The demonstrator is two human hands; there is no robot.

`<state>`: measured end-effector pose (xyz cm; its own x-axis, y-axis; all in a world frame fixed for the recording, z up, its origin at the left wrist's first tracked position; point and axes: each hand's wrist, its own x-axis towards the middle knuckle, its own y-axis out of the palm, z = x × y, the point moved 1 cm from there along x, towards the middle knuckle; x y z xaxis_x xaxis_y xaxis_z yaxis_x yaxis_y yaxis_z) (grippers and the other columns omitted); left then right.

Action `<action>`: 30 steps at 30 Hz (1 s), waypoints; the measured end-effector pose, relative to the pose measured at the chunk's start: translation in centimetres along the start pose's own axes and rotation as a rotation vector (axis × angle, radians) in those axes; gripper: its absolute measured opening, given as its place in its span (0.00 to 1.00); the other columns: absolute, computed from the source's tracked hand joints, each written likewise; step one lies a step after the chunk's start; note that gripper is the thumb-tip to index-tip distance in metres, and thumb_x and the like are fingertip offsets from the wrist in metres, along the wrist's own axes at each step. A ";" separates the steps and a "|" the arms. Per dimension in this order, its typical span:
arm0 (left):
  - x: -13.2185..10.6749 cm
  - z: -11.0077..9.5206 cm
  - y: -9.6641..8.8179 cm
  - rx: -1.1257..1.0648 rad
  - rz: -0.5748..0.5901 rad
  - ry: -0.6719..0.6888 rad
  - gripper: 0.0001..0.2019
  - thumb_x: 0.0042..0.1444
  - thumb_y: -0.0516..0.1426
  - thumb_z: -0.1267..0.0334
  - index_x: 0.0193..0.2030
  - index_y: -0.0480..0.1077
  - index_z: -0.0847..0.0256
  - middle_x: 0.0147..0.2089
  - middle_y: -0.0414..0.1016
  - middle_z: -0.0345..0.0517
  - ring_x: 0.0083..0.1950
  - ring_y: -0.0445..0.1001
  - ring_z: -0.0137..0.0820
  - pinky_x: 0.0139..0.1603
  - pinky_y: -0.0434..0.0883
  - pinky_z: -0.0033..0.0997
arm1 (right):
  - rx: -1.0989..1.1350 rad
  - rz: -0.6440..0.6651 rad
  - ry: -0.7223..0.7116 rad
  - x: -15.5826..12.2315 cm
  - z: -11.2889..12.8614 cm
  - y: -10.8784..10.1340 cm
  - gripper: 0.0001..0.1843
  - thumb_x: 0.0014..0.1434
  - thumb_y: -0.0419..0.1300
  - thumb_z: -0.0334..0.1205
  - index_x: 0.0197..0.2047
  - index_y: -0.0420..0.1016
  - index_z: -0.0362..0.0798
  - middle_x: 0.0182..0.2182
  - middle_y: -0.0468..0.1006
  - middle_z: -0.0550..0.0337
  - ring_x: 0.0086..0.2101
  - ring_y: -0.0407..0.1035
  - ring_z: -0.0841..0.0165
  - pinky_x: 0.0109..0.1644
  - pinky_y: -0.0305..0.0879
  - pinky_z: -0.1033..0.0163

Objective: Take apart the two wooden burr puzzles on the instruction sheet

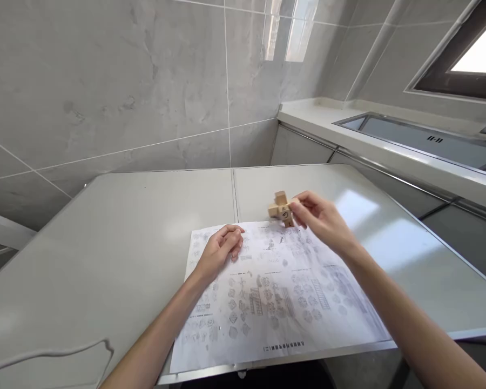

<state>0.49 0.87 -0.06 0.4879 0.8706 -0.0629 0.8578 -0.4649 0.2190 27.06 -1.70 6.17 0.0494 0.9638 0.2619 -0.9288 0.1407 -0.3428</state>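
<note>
My right hand (314, 213) pinches a small wooden interlocking puzzle (284, 212) by its right side, over the far edge of a printed sheet (267, 335). The puzzle is cross-shaped, with short square bars jutting out and dark marks on some faces. My left hand (224, 244) rests on the upper left of the sheet with its fingers curled inward. Whether anything small lies inside those fingers is hidden from me. Rows of small diagrams and lines of text cover the sheet, which looks creased and smudged.
The sheet lies on a light-coloured table (85, 254) with a seam down its middle. A white cable (44, 352) runs along the near left. Grey tiled wall (105, 81) stands behind. At the right is a counter (308, 116) with a sink (413, 138).
</note>
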 end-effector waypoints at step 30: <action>-0.5 -0.1 0.2 0.193 0.027 0.143 0.28 0.54 0.71 0.54 0.59 0.73 0.59 0.49 0.77 0.48 0.45 0.77 0.34 0.45 0.73 0.31 | 0.627 0.399 0.126 -2.8 -3.3 9.0 0.15 0.72 0.60 0.54 0.41 0.70 0.50 0.28 0.74 0.64 0.24 0.65 0.72 0.29 0.62 0.64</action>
<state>0.45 0.36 0.14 0.4949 0.8651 0.0823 0.8666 -0.4983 0.0274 19.78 -2.37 -0.67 -0.3278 0.9386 0.1073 -0.9182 -0.3433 0.1977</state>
